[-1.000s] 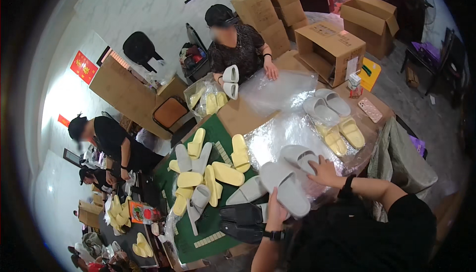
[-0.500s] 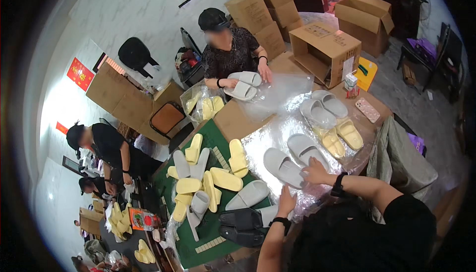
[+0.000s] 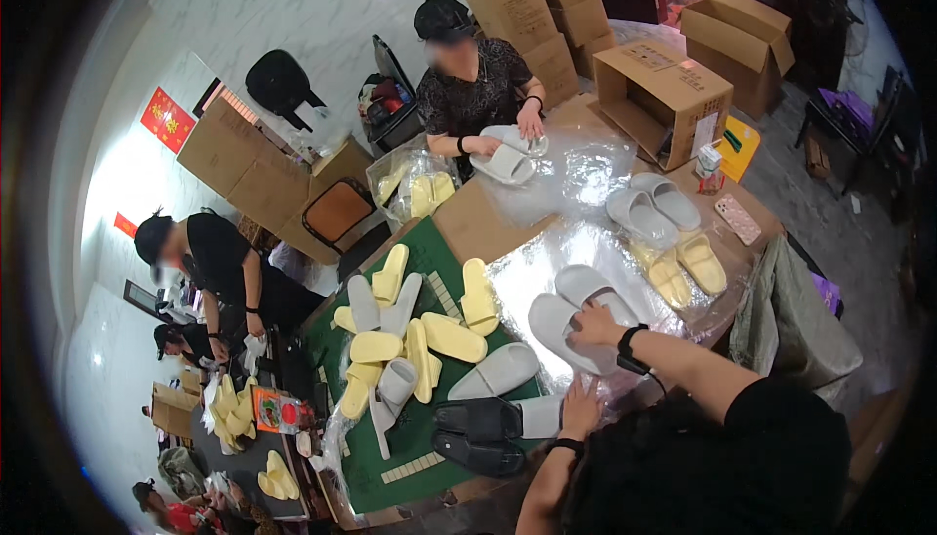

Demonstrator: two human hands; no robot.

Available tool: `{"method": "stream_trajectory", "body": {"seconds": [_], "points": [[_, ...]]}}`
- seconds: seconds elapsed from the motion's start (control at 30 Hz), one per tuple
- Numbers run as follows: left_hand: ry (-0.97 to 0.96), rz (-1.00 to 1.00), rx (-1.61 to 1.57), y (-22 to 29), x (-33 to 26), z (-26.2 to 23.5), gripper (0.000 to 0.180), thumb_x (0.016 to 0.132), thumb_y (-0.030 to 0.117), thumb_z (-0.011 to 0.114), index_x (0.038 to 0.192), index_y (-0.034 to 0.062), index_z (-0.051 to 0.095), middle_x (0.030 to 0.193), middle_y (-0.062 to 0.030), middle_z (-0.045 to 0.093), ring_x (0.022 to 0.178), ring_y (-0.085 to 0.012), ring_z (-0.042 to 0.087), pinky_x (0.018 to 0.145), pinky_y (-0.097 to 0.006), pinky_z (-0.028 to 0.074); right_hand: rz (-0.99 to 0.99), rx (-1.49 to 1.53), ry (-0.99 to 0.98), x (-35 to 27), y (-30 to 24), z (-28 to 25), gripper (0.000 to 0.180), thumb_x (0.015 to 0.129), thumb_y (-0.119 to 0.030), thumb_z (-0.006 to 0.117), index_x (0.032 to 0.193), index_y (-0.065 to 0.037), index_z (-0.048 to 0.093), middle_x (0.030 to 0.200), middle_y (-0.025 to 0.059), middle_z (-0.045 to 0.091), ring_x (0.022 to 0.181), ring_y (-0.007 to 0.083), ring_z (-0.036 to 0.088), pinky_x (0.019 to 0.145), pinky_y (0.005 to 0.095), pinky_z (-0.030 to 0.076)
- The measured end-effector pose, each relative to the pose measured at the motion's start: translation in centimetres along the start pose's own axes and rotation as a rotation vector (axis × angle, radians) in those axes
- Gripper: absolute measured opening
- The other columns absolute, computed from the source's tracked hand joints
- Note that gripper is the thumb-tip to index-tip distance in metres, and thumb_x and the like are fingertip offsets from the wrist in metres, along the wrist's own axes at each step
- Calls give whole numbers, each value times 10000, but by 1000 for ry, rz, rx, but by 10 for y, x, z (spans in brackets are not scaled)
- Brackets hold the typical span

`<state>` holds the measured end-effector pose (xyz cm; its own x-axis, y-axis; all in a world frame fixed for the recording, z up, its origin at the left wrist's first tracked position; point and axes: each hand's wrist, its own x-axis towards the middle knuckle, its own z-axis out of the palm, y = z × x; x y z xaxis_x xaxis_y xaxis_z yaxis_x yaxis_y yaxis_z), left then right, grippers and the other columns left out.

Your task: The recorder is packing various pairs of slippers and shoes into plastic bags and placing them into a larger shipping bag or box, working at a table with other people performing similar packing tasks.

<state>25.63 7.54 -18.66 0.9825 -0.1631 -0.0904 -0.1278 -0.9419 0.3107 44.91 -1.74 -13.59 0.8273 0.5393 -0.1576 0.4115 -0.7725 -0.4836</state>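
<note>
A pair of grey slippers lies side by side on clear plastic film (image 3: 517,267) in front of me. My right hand (image 3: 595,328) rests with spread fingers on the strap area of the nearer grey slipper (image 3: 553,325), next to the farther one (image 3: 595,291). My left hand (image 3: 583,410) is open at the near edge of the film, fingers stretched toward that slipper's toe end. Left of it, a pair of black slippers (image 3: 476,423) and a grey slipper (image 3: 496,371) lie on the green mat (image 3: 420,484).
Several yellow slippers (image 3: 454,338) and grey ones cover the mat. Right of the film lie bagged grey slippers (image 3: 644,218), yellow slippers (image 3: 701,264) and a phone (image 3: 737,220). Across the table, a person (image 3: 478,86) handles grey slippers (image 3: 508,166). An open carton (image 3: 664,96) stands at the far right.
My right hand has moved left onto the nearer grey slipper. My left hand has lowered slightly and shifted right. The person opposite has moved a hand onto the grey slippers there.
</note>
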Motion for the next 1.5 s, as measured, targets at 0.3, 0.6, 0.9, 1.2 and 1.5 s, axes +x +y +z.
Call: {"method": "stream_trajectory", "body": {"seconds": [0.3, 0.6, 0.9, 1.2, 1.5], "points": [[-36, 81, 136, -13, 22, 13, 622, 757, 497, 539, 1252, 123, 495, 1306, -130, 458, 1191, -356, 403, 958, -464, 318, -181, 851, -617, -105, 46, -97, 386, 790, -134, 562, 1148, 5, 523, 967, 80, 590, 902, 147, 522, 789, 291, 431], [-54, 183, -232, -19, 43, -21, 641, 668, 5, 597, 1272, -39, 386, 1282, -194, 433, 1009, -371, 479, 882, -421, 399, -47, 966, -1010, -198, 73, -84, 332, 892, -167, 533, 1166, 21, 528, 1021, -5, 585, 920, 78, 496, 814, 229, 403], [-2, 239, 154, -34, 40, -10, 462, 757, 301, 562, 1158, 78, 512, 1229, -95, 467, 989, -300, 501, 799, -372, 425, 43, 1105, -865, -202, 36, -79, 312, 874, -186, 531, 1124, -5, 570, 921, -54, 579, 811, 52, 502, 719, 210, 399], [246, -220, -490, -6, 48, -52, 209, 878, 196, 476, 928, 7, 548, 855, -217, 592, 809, -391, 565, 714, -441, 436, -40, 1106, -935, -194, 60, -65, 389, 891, -158, 552, 1225, 28, 482, 1143, 24, 566, 1036, 103, 481, 912, 254, 373], [497, -418, -676, -5, 61, -37, 223, 862, 186, 533, 939, -14, 475, 803, -222, 572, 765, -397, 548, 684, -443, 419, -101, 1096, -874, -192, 47, -111, 446, 869, -154, 585, 1257, 22, 454, 1148, 41, 564, 1045, 121, 480, 917, 263, 376]]}}
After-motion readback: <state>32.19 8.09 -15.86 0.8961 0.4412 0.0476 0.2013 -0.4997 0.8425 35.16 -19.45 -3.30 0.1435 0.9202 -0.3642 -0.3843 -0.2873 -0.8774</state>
